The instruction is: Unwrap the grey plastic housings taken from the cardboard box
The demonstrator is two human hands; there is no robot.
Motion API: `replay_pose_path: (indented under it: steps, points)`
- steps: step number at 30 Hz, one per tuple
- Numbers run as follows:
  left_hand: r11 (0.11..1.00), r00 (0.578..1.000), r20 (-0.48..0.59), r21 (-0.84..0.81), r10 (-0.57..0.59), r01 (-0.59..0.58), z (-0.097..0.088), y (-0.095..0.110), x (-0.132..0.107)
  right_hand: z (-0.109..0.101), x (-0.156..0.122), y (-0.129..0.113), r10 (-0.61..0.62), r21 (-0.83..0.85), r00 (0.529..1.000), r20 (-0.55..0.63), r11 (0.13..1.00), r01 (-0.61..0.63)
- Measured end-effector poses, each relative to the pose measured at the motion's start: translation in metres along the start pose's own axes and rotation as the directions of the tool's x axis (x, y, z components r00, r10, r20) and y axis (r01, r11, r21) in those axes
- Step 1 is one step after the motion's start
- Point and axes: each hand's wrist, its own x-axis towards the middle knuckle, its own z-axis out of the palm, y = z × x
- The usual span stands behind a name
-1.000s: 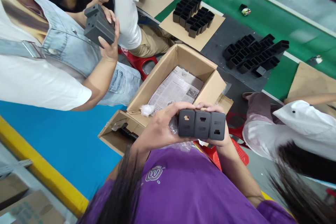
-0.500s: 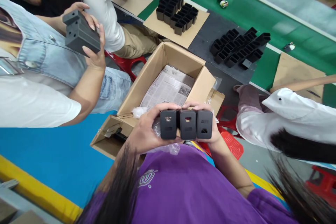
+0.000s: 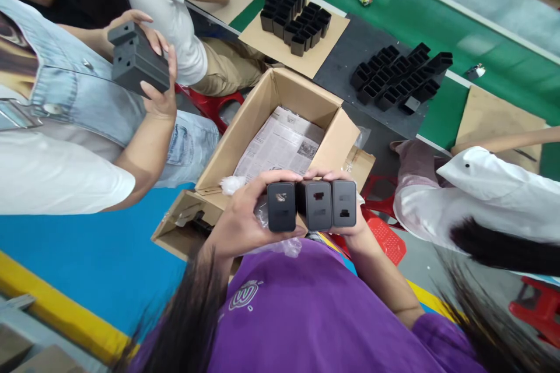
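Observation:
Three black rectangular plastic cases are held side by side in front of my chest, their ends with small cut-outs facing me. My left hand (image 3: 238, 215) is closed around the left case (image 3: 281, 206), thumb below and fingers on top. In my right hand (image 3: 356, 227) are the middle case (image 3: 318, 206) and the right case (image 3: 345, 204), pressed together. A narrow gap parts the left case from the middle one. Clear plastic wrap (image 3: 289, 246) hangs beneath my left hand. Just beyond my hands stands an open cardboard box (image 3: 238, 122) with newspaper (image 3: 280, 143) in it.
At left a co-worker's hand (image 3: 161, 96) holds similar black cases (image 3: 140, 64). Rows of black cases stand on cardboard (image 3: 326, 49) and a dark mat (image 3: 336, 84). A person in white (image 3: 429, 198) sits right, near a red stool (image 3: 387, 239). A smaller box (image 3: 175, 233) is lower left.
The middle and right cases have shifted slightly right and turned, widening the gap to the left case. The left case stays almost where it was.

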Motion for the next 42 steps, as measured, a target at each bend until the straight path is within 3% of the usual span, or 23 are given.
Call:
replay_pose_path:
  steps: [7,18,26,42]
  points:
    - [1.0,1.0,0.02,0.014,-0.01,0.01,0.002,0.003,0.004,-0.004,-0.005,0.011,0.097,0.023,0.994,-0.056,0.995,-0.096]
    - [0.979,0.998,0.055,0.2,0.013,-0.024,0.0,-0.007,0.007,-0.008,0.006,-0.014,0.01,-0.188,0.998,0.062,0.982,0.002]
    - [0.969,0.988,0.077,0.197,0.136,-0.149,-0.003,-0.019,0.01,-0.005,0.011,-0.023,0.003,-0.277,0.992,0.128,0.96,0.032]
    - [0.859,0.92,0.148,0.33,0.364,-0.392,-0.008,-0.015,0.008,-0.008,0.003,-0.019,-0.027,-0.156,0.983,0.184,0.986,0.056]
